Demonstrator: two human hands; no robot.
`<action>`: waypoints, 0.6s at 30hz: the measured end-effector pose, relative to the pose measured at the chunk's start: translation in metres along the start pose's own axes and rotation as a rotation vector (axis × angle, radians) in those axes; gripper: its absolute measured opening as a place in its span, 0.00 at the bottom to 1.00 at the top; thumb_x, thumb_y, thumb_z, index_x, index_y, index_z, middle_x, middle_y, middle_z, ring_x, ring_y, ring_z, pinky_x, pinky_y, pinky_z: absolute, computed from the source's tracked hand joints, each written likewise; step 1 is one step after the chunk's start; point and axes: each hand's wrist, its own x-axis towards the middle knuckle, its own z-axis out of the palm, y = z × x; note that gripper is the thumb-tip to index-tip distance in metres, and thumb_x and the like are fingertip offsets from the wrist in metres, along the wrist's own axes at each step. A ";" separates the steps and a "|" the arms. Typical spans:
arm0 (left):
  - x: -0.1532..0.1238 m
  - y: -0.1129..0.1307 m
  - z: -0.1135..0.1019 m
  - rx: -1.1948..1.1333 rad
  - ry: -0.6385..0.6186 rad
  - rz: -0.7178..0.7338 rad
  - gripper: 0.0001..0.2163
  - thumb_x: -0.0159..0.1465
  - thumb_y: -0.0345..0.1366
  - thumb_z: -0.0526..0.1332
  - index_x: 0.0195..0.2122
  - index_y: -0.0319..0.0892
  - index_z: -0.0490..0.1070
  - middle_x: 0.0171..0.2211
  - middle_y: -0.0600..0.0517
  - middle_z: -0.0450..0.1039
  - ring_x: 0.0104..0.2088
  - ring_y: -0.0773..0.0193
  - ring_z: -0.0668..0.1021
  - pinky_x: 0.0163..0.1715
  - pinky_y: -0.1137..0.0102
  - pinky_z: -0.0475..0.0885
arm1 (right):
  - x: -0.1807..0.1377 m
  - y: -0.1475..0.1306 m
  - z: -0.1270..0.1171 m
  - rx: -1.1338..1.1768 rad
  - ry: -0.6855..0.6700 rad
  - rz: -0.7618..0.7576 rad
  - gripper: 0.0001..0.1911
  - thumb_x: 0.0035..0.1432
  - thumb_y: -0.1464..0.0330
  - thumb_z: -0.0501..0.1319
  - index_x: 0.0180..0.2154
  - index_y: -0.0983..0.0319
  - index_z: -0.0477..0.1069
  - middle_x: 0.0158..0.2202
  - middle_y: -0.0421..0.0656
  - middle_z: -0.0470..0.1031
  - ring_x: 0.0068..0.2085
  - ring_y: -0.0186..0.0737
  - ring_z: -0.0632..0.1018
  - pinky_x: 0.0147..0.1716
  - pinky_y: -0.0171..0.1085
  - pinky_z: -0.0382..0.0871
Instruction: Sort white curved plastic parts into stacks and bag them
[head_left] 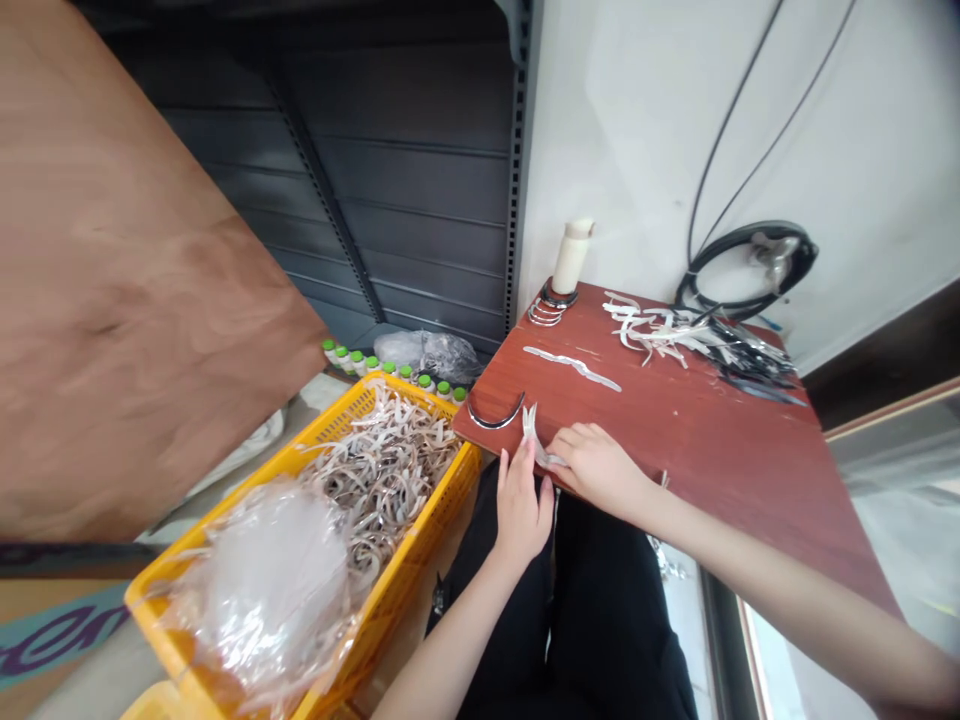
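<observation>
A whitish, partly see-through strip [535,440] lies at the front left edge of the red-brown table, its far end pointing away from me. My left hand [521,510] has its fingertips closed on the strip from the left side. From the right, my right hand [598,465] presses its bent fingers on the strip's near end; its fingertips are partly hidden. Just left of the strip rests a black and silver curved band [496,415]. Farther back on the table lies a flat, wavy white strip [574,367].
A yellow crate [409,535] full of curled strips [382,465] and a clear plastic bag [274,580] stands left of the table [720,450]. At the back are a cream bottle [573,258], several stacked curved bands [547,308], a strip pile [705,340] and coiled black cable [806,250].
</observation>
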 end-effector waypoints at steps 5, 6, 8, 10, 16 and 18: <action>-0.025 -0.025 -0.032 -0.061 -0.044 -0.008 0.27 0.69 0.35 0.52 0.68 0.44 0.47 0.67 0.42 0.55 0.67 0.57 0.60 0.64 0.55 0.61 | -0.008 -0.001 0.009 -0.003 0.075 0.025 0.10 0.67 0.68 0.54 0.40 0.61 0.74 0.38 0.46 0.76 0.42 0.45 0.73 0.49 0.44 0.60; -0.034 -0.038 -0.041 -0.038 -0.029 -0.036 0.25 0.69 0.35 0.53 0.67 0.44 0.51 0.66 0.42 0.58 0.66 0.57 0.62 0.64 0.56 0.62 | -0.010 0.001 0.012 0.003 0.098 0.020 0.11 0.67 0.68 0.54 0.41 0.61 0.74 0.39 0.46 0.76 0.43 0.45 0.73 0.50 0.44 0.60; -0.055 -0.071 -0.062 0.097 0.011 -0.150 0.22 0.69 0.35 0.52 0.64 0.44 0.56 0.63 0.42 0.62 0.64 0.58 0.65 0.63 0.56 0.63 | -0.016 0.004 0.017 0.012 0.163 0.010 0.11 0.67 0.67 0.53 0.43 0.61 0.74 0.43 0.47 0.77 0.45 0.47 0.73 0.52 0.46 0.60; -0.078 -0.111 -0.088 0.332 0.020 -0.335 0.20 0.68 0.37 0.52 0.61 0.43 0.60 0.63 0.43 0.62 0.64 0.59 0.66 0.62 0.57 0.64 | -0.022 0.005 0.024 0.031 0.243 0.006 0.13 0.67 0.65 0.54 0.45 0.61 0.74 0.46 0.48 0.76 0.47 0.49 0.73 0.52 0.48 0.61; -0.152 -0.212 -0.163 0.667 0.129 -0.832 0.27 0.65 0.39 0.55 0.62 0.26 0.57 0.63 0.24 0.56 0.64 0.38 0.62 0.60 0.42 0.60 | -0.047 -0.015 0.035 0.280 0.412 -0.057 0.12 0.64 0.61 0.57 0.46 0.55 0.74 0.47 0.46 0.76 0.48 0.50 0.76 0.51 0.50 0.66; -0.170 -0.230 -0.178 0.714 0.122 -0.956 0.27 0.65 0.39 0.56 0.61 0.26 0.59 0.62 0.24 0.59 0.62 0.37 0.65 0.57 0.45 0.64 | -0.057 -0.026 0.039 0.367 0.420 -0.099 0.11 0.63 0.63 0.59 0.46 0.53 0.75 0.47 0.44 0.77 0.48 0.49 0.77 0.52 0.50 0.67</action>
